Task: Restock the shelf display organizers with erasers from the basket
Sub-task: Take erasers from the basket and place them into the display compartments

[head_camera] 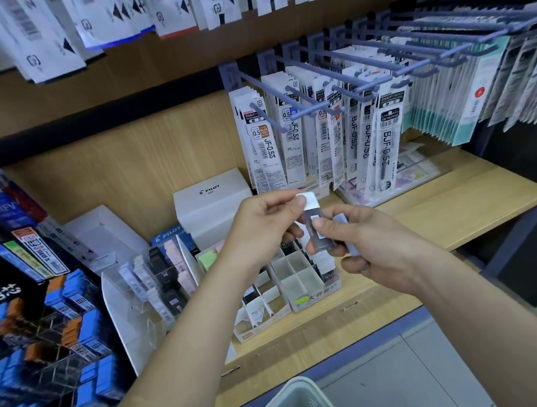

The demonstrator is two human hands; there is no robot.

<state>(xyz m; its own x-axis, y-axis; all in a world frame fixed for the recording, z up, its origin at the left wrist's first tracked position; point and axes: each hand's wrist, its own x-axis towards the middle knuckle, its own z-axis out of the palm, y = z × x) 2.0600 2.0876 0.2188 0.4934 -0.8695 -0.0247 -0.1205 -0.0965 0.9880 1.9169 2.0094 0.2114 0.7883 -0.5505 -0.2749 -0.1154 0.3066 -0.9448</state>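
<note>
Basket (301, 405) rim at bottom edge, nearest me. Above it my R hand (361, 243) grips an eraser (317, 228) btwn thumb and fingers; L hand (262, 223) pinches its white top end. Both held over the divided white organizer (301, 279) on the wood shelf (428, 219). Refill packs (336, 136) hang on hooks behind.

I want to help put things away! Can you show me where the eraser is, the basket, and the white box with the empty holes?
eraser (316, 228): head view, on its clear sleeve between the thumbs.
basket (308, 394): head view, on its pale mesh wall.
white divided organizer (296, 275): head view, on its dividers between empty cells.
</note>
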